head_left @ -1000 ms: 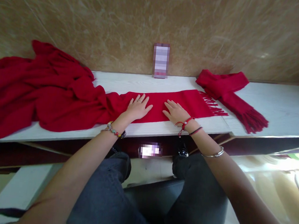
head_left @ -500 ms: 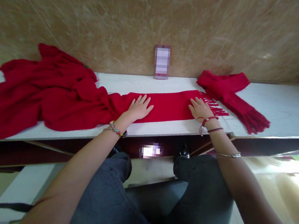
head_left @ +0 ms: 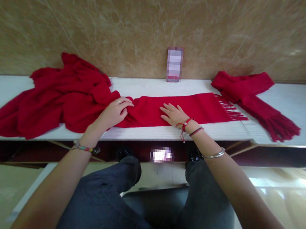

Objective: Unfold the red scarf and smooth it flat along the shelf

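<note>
White counter (head_left: 144,87), scarf (head_left: 148,110), right hand (head_left: 175,115) shifted leftward

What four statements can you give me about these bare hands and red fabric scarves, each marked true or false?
1. The right hand lies palm-down on the long red fabric scarf. True.
2. The left hand is gloved. False: it is bare, with a ring.
3. The smaller, crossed-over red fringed scarf lies left of both hands. False: it lies right of them.
4. Both scarves rest on a white wood-grained tabletop. True.
</note>
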A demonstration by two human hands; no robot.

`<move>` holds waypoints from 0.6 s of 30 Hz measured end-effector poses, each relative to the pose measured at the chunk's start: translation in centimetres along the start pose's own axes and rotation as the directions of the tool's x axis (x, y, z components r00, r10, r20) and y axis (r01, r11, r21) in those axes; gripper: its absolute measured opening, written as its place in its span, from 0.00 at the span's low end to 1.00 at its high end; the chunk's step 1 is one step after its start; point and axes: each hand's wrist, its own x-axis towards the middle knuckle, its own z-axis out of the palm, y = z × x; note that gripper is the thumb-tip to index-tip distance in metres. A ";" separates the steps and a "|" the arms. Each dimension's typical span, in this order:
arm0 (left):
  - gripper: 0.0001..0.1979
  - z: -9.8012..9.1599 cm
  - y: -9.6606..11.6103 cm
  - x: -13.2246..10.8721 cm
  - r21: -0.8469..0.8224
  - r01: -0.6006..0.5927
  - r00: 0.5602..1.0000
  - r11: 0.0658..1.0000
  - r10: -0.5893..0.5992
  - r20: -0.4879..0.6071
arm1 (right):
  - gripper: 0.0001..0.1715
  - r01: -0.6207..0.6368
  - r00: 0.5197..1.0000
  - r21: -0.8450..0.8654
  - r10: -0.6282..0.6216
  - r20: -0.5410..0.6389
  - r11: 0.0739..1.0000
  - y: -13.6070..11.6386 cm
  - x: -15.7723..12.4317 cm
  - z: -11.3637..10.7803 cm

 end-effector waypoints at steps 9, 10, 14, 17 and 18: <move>0.20 0.2 -2.7 -3.4 0.147 0.123 0.990 0.981 -0.131 0.048 | 0.29 0.019 0.998 0.005 -0.019 -0.055 1.000 0.8 -0.3 0.6; 0.20 0.2 -2.5 -3.2 0.186 0.133 0.987 0.973 -0.148 0.065 | 0.29 0.018 0.998 0.009 -0.017 -0.056 1.000 0.8 -0.4 0.5; 0.19 -1.0 -1.5 -2.4 0.355 0.170 0.977 0.919 -0.204 0.061 | 0.28 0.015 0.999 0.014 -0.014 -0.050 1.000 0.7 -0.4 0.3; 0.20 -2.9 -1.2 -2.6 0.407 0.209 0.975 0.889 -0.219 -0.022 | 0.28 0.012 0.999 0.014 -0.012 -0.051 1.000 0.6 -0.5 0.3; 0.20 -3.6 -1.2 -2.8 0.417 0.216 0.975 0.883 -0.214 -0.051 | 0.28 0.012 0.998 0.012 -0.011 -0.055 1.000 0.6 -0.5 0.3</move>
